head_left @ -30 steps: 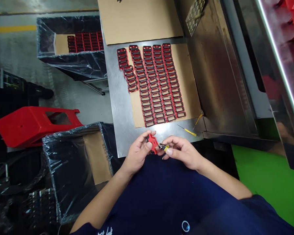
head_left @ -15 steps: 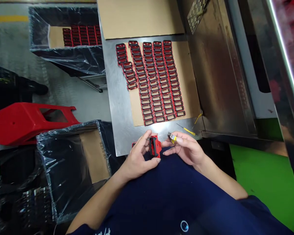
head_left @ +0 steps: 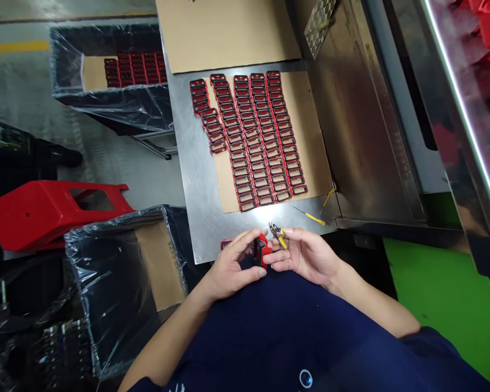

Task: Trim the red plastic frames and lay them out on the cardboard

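Note:
My left hand point(head_left: 232, 264) grips a small red and black plastic part point(head_left: 262, 247) at the near edge of the steel table point(head_left: 196, 174). My right hand point(head_left: 306, 255) touches the same part with its fingers and holds small yellow-handled cutters point(head_left: 278, 234), jaws pointing away from me. Another red part point(head_left: 226, 242) lies on the table edge just left of my left hand. Beyond my hands, several rows of finished red and black frames point(head_left: 253, 139) lie on a cardboard sheet point(head_left: 310, 141).
A yellow-handled pick point(head_left: 310, 216) lies on the table right of the rows. A plastic-lined box point(head_left: 118, 283) stands at my left, a red stool point(head_left: 53, 209) beside it. A farther lined box point(head_left: 106, 71) holds more frames. A steel machine housing point(head_left: 367, 125) rises at the right.
My hands came apart half a second ago, the cutters lifted away from the part. Now my right hand is back against the part, and the part is turned edge-on.

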A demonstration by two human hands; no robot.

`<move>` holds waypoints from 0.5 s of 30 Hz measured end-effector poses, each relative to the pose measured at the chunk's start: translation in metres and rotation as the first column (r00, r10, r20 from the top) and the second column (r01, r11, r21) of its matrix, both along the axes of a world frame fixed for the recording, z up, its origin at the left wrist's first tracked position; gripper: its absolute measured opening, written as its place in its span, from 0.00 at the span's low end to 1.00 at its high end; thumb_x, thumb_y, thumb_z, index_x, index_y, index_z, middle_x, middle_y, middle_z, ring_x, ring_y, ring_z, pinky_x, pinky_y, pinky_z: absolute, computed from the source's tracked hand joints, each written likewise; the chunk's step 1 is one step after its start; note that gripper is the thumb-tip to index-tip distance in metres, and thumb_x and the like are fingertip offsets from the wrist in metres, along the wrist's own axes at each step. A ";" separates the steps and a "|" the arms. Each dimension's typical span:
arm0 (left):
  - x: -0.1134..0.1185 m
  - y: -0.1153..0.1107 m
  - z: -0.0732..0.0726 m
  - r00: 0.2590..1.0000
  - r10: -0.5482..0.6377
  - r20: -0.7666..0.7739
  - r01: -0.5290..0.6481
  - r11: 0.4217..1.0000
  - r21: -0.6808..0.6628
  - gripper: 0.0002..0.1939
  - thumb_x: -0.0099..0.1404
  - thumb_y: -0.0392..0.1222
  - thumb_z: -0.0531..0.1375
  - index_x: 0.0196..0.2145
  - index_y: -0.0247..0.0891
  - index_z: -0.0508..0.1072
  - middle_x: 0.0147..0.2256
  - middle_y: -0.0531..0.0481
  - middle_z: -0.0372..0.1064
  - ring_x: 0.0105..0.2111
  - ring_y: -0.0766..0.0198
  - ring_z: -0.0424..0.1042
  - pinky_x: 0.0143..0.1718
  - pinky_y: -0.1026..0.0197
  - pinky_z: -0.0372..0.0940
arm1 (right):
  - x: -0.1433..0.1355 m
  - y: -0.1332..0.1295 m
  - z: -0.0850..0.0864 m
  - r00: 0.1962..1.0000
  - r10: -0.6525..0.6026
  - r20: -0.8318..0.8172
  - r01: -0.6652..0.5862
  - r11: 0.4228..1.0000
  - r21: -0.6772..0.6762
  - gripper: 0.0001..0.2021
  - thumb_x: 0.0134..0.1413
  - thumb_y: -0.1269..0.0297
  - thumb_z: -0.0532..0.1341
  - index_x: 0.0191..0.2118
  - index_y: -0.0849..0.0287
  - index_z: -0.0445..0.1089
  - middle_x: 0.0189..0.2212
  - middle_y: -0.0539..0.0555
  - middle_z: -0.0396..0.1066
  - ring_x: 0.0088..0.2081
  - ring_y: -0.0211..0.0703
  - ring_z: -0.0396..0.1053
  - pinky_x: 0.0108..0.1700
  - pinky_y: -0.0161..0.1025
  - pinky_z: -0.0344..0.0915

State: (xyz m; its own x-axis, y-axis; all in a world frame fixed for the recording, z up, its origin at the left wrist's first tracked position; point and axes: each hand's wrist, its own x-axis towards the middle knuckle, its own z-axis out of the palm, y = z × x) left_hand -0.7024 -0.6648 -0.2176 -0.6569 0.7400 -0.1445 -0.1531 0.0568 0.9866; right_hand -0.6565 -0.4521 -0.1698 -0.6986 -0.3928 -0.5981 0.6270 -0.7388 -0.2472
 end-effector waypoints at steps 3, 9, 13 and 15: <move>0.000 0.003 -0.003 0.978 0.076 0.196 -0.101 0.987 0.122 0.32 0.66 0.46 0.64 0.65 0.44 0.61 0.60 0.40 0.66 0.58 0.52 0.68 0.60 0.48 0.64 | 0.003 0.000 0.000 0.998 -0.004 -0.067 0.008 0.998 0.059 0.18 0.53 0.56 0.71 0.40 0.66 0.70 0.39 0.58 0.74 0.40 0.50 0.77 0.39 0.35 0.77; -0.004 0.010 0.017 0.879 0.089 0.469 -0.159 0.981 0.113 0.33 0.60 0.53 0.67 0.58 0.39 0.66 0.54 0.36 0.69 0.54 0.47 0.70 0.50 0.51 0.70 | 0.014 -0.003 0.001 0.864 0.187 -0.468 0.047 0.895 0.443 0.14 0.63 0.57 0.65 0.41 0.64 0.68 0.38 0.58 0.74 0.40 0.40 0.75 0.42 0.32 0.73; -0.001 0.012 0.028 0.857 0.085 0.509 -0.114 0.993 0.027 0.37 0.54 0.47 0.72 0.58 0.40 0.63 0.51 0.39 0.70 0.53 0.49 0.71 0.56 0.48 0.66 | 0.015 -0.002 0.000 0.667 0.396 -0.631 0.193 0.726 0.660 0.07 0.63 0.64 0.63 0.42 0.64 0.69 0.35 0.55 0.72 0.33 0.35 0.71 0.39 0.29 0.69; 0.003 0.010 0.025 0.910 0.108 0.401 -0.141 0.989 0.051 0.36 0.54 0.43 0.72 0.58 0.42 0.63 0.55 0.40 0.66 0.56 0.51 0.69 0.60 0.48 0.63 | 0.016 0.000 -0.002 0.627 0.420 -0.656 0.193 0.732 0.654 0.07 0.63 0.65 0.63 0.44 0.63 0.69 0.38 0.56 0.73 0.37 0.37 0.73 0.42 0.31 0.70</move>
